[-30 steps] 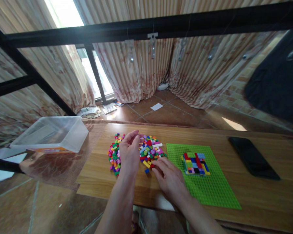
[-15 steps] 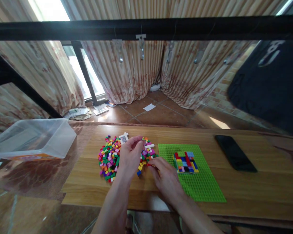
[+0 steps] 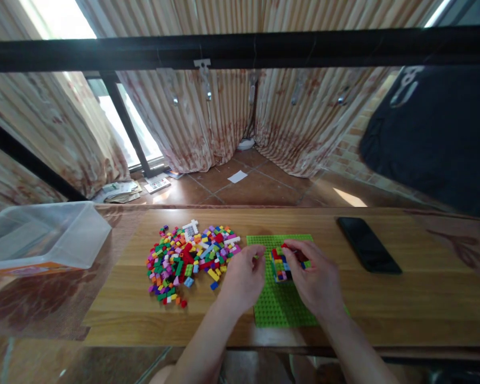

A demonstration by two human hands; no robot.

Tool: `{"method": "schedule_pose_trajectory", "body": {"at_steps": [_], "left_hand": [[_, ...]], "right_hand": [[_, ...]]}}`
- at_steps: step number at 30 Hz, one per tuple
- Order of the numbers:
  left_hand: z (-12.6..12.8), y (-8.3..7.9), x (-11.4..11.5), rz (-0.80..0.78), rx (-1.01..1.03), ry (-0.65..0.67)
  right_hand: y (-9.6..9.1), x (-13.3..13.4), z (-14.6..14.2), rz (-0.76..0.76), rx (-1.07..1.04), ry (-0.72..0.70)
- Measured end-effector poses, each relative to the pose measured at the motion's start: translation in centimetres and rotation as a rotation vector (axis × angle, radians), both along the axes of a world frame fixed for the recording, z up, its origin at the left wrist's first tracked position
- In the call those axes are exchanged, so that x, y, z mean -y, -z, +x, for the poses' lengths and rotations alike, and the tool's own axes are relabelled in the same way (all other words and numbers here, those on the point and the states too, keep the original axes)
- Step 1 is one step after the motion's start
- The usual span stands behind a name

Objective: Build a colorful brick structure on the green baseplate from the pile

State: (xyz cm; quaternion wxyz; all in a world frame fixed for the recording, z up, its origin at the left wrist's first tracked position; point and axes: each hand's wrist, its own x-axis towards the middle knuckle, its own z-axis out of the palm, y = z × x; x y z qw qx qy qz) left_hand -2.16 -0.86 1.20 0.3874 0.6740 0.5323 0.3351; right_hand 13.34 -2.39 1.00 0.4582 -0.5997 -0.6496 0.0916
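Right hand (image 3: 314,274) pinching red brick (image 3: 285,246) at build (image 3: 280,269) on green baseplate (image 3: 282,309), seemingly placing, needing stud alignment; left hand (image 3: 246,276) hovering over baseplate's edge, grip unclear.

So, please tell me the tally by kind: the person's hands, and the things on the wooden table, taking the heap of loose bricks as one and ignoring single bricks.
Left hand and right hand: 2
Heap of loose bricks: 1
Green baseplate: 1
Brick build on it: 1
Dark phone: 1
Total: 6
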Motion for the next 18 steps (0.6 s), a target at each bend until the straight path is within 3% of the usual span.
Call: {"method": "schedule_pose_trajectory", "body": {"at_steps": [18], "left_hand": [[1.2, -0.1, 0.3, 0.011, -0.031, 0.062]], "right_hand": [[1.1, -1.0, -0.5, -0.032, 0.328, -0.058]]}}
